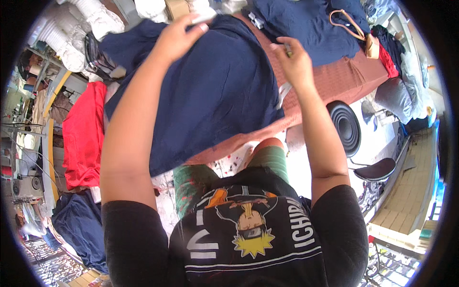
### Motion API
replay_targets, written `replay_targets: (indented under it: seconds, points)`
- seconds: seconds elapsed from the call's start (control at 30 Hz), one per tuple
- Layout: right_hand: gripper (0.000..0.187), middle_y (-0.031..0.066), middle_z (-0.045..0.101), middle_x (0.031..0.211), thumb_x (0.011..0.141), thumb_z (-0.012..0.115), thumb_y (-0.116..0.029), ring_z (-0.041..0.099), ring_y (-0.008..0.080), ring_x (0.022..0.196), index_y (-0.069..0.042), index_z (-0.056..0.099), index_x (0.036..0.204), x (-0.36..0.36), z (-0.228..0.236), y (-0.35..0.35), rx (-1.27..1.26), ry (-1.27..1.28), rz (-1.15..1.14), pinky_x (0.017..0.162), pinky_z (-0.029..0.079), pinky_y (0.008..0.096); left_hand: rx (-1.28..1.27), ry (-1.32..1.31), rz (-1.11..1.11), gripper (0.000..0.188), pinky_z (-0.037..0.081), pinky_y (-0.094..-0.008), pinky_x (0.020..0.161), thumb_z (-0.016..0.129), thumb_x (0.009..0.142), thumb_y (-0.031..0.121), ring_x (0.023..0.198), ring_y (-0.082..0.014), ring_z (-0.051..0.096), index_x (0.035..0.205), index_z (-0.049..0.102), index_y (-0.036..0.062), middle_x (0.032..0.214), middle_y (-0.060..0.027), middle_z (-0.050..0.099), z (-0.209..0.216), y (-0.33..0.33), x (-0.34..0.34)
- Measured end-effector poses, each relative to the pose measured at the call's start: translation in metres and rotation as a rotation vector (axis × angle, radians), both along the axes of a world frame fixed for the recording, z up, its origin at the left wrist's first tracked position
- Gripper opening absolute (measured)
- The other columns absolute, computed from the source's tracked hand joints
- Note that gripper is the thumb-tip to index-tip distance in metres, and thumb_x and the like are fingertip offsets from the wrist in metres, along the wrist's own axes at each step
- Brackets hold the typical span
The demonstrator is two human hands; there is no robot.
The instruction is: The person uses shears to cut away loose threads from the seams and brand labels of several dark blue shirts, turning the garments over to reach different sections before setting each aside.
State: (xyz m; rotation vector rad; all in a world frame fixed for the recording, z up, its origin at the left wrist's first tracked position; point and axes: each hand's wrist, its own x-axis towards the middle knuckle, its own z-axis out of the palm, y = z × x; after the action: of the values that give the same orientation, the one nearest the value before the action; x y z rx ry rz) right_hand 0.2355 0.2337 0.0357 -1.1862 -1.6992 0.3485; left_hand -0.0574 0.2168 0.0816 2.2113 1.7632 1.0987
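A navy blue garment [210, 81] lies spread over a table covered in reddish-brown cloth [349, 76], its near edge hanging over the front. My left hand [180, 39] rests at the garment's far edge, thumb and fingers apart, with no object visible in it. To the right of the garment, my right hand [295, 62] is closed around a small tool [288, 49] with a greyish tip and a yellowish part. Most of that tool is hidden by the fingers. A white tag or strip [284, 93] sticks out at the garment's right edge.
More navy garments [306, 28] are heaped at the far right, beside a tan strap [345, 23]. Red cloth [83, 136] hangs at the left, above a dark blue cloth bundle [81, 229]. A round black ribbed seat [344, 128] stands right of the table. White thread cones [62, 43] stand at the upper left.
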Motion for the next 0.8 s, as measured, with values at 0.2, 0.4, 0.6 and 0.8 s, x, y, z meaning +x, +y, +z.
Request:
replay_targets:
  seconds: [0.2,0.4,0.6,0.8]
  points:
    - [0.023,0.0007,0.067,0.076,0.085,0.071,-0.021,0.054,0.0051,0.068,-0.004,0.070,0.100,0.083,-0.040,0.004,-0.251,0.163,-0.063,0.064,0.044,0.0214,-0.133,0.124,-0.301,0.052,0.037,-0.0438,0.103,0.076,0.074,0.031,0.122,-0.0308,0.047,0.120,0.060,0.0107,0.129,-0.0098,0.052,-0.101,-0.142,0.079]
    - [0.022,-0.0014,0.068,0.078,0.086,0.070,-0.020,0.054,0.0042,0.069,-0.003,0.071,0.100,0.112,-0.036,-0.004,-0.285,0.245,-0.113,0.065,0.043,0.0200,-0.075,0.132,-0.195,0.035,0.046,-0.0380,0.089,0.074,0.069,0.006,0.106,-0.0272,0.056,0.104,0.064,0.0081,0.115,-0.0059,0.059,-0.147,-0.176,0.095]
    - [0.020,-0.0047,0.058,0.067,0.086,0.070,-0.020,0.047,0.0043,0.063,-0.005,0.071,0.098,0.110,-0.034,-0.009,-0.261,0.174,-0.099,0.059,0.040,0.0203,-0.161,-0.146,-0.135,0.014,0.052,-0.0342,0.078,0.070,0.076,0.006,0.085,-0.0254,0.064,0.090,0.068,0.0038,0.093,-0.0078,0.067,-0.140,-0.161,0.092]
    - [0.021,-0.0018,0.055,0.063,0.086,0.069,-0.022,0.046,0.0057,0.061,-0.005,0.070,0.098,0.089,-0.027,-0.015,-0.249,0.095,-0.046,0.057,0.040,0.0233,0.049,-0.895,0.270,0.016,0.043,-0.0186,0.073,0.062,0.093,0.013,0.080,-0.0025,0.052,0.103,0.066,0.0010,0.093,0.0024,0.062,-0.098,-0.151,0.040]
